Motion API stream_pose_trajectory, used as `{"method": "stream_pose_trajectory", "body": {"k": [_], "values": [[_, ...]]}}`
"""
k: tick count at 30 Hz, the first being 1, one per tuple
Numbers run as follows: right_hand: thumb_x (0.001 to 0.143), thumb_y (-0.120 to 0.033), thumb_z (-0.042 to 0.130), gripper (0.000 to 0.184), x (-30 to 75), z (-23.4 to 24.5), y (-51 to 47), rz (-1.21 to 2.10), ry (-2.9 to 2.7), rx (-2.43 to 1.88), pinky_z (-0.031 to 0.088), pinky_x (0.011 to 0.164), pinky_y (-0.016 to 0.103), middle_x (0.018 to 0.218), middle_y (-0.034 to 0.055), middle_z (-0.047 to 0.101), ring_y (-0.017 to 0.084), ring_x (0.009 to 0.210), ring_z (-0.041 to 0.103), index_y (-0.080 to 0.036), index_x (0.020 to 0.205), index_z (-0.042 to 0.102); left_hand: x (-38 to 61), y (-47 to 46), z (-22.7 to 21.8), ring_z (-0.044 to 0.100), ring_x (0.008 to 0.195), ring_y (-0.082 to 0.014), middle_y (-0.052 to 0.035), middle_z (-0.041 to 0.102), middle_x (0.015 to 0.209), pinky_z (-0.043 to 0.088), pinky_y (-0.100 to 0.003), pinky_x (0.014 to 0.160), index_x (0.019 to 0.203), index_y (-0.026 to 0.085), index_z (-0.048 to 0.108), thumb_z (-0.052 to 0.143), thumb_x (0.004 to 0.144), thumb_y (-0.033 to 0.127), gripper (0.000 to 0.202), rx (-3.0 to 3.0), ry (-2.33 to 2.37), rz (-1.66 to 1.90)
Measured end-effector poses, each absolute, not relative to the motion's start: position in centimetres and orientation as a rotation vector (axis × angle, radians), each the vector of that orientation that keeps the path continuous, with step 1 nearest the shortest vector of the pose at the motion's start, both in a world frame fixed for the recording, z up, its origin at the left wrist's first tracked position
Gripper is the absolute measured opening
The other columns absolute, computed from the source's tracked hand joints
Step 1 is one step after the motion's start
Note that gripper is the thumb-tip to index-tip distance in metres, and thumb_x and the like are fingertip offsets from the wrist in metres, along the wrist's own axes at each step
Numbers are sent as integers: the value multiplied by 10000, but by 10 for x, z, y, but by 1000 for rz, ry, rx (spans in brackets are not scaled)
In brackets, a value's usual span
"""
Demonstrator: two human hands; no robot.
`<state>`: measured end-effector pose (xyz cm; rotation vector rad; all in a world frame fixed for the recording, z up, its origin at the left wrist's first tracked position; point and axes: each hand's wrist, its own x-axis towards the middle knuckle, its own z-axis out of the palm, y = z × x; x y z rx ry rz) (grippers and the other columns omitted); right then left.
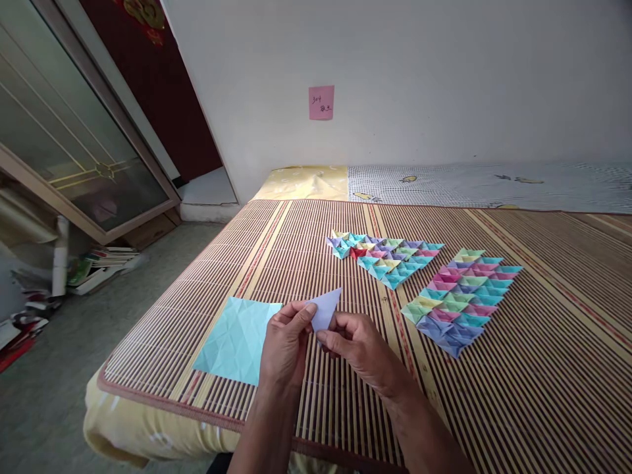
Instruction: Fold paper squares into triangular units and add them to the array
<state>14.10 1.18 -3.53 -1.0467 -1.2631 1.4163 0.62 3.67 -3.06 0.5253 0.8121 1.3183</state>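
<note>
Between my two hands is a small folded lavender paper [324,309], with one sharp corner pointing up and to the right. My left hand [289,336] pinches its left side between thumb and fingers. The thumb and fingers of my right hand [358,339] close on its lower right edge. Beneath and left of my left hand lies a creased turquoise paper sheet [230,342], spread flat and partly hidden by that hand. Several rows of colourful folded paper pieces form two groups, a far group [388,253] and a right group [461,299].
Everything rests on a striped bamboo mat [172,336] over a bed with yellow bedding [162,428]. A pink note [321,103] is stuck on the white wall behind. At the left, books [106,260] lie on the floor by a glass-panelled door [83,125].
</note>
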Motion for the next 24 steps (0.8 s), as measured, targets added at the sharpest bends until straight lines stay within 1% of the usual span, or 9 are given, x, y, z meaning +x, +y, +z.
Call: {"method": "stream_pose_trajectory", "body": {"k": [3,6,8,10,12,14,16,19,24], "values": [[839,-287,683,212,143,-34,10,1370,-1395,-1037,338,572,264,641,-35,511,115,610,437,-183,672,608,4,40,-31,511,529,-54,32,609,548,445,-153,545,629,120,740,1039,490,288,370,492,815,1339],[852,-246,676,201,147,-33,9,1314,-1502,-1059,336,575,266,648,-35,515,118,617,446,-188,674,604,1,42,-29,535,536,-51,27,656,592,471,-147,551,655,128,760,1050,463,266,374,438,800,1348],[897,-287,675,224,151,-32,9,1288,-1499,-1086,349,576,267,661,-32,524,122,619,458,-191,703,615,-1,42,-28,563,544,-60,18,676,608,493,-154,549,656,125,765,1055,442,242,379,408,783,1334],[944,-382,674,279,156,-31,11,1259,-1431,-1089,380,586,269,678,-25,536,130,629,479,-193,742,635,0,41,-27,592,553,-76,2,694,620,518,-167,550,662,113,770,1056,443,225,377,396,767,1299],[956,-459,681,321,159,-31,12,1235,-1341,-1052,423,608,271,693,-19,553,137,647,511,-196,774,656,2,40,-27,614,563,-87,-12,705,629,543,-178,563,660,101,767,1051,469,216,361,388,738,1252],[938,-470,712,305,159,-31,14,1223,-1259,-1001,463,636,270,719,-14,580,140,669,545,-199,802,678,4,40,-28,610,550,-83,-14,700,620,543,-171,547,652,92,757,1047,490,196,347,349,681,1190],[914,-453,750,271,159,-32,15,1240,-1202,-961,488,656,268,740,-13,601,139,682,568,-203,824,695,6,39,-30,589,521,-71,-11,687,604,516,-151,498,659,81,753,1040,505,170,337,299,633,1138],[902,-428,775,236,158,-33,16,1263,-1166,-937,509,682,266,760,-12,623,139,703,590,-206,847,716,7,39,-33,563,491,-52,-12,680,607,467,-124,433,687,63,751,997,584,116,272,250,616,1093],[900,-403,782,216,159,-33,15,1281,-1134,-914,523,693,263,765,-13,643,134,704,600,-202,846,724,9,38,-30,616,522,-65,-54,728,704,476,-110,425,788,60,752,799,811,21,65,169,643,1030]]}}
